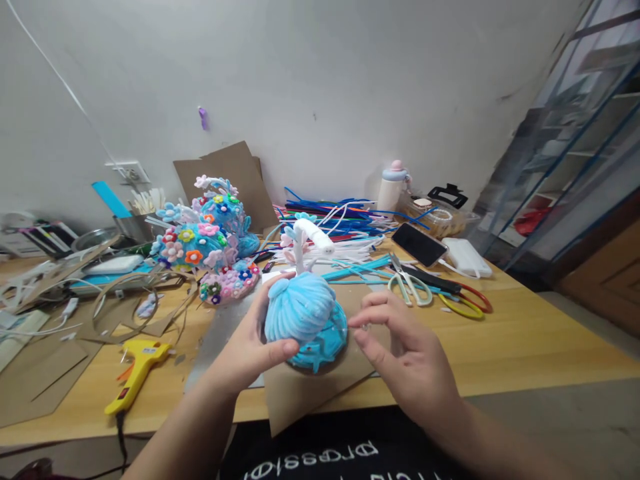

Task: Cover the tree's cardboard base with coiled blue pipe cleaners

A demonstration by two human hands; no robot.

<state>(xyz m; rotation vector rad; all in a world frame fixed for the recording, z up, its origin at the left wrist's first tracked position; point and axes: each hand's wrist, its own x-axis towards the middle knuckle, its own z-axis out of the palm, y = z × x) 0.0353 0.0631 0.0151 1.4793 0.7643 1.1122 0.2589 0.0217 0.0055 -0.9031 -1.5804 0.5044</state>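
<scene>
My left hand (246, 348) is closed around a light-blue shell (300, 308) made of fuzzy pipe cleaners, thumb at the front and fingers behind it. The shell sits tilted over a round blue base (327, 341), whose right part shows. Behind the shell rises a white fuzzy curved stem (314, 235) with small blue and pink flowers. Just right of the base, my right hand (407, 357) has its thumb and forefinger pinched together. Whatever lies between those fingertips is too small to make out. A brown cardboard sheet (287, 393) lies beneath the piece.
A yellow glue gun (137, 373) lies at left. Flower-covered pieces (193, 243) stand behind my left hand. Pipe cleaners (340, 217) lie along the wall. Scissors (409, 283), pliers (465, 300), a phone (419, 245) and a bottle (391, 190) are at right.
</scene>
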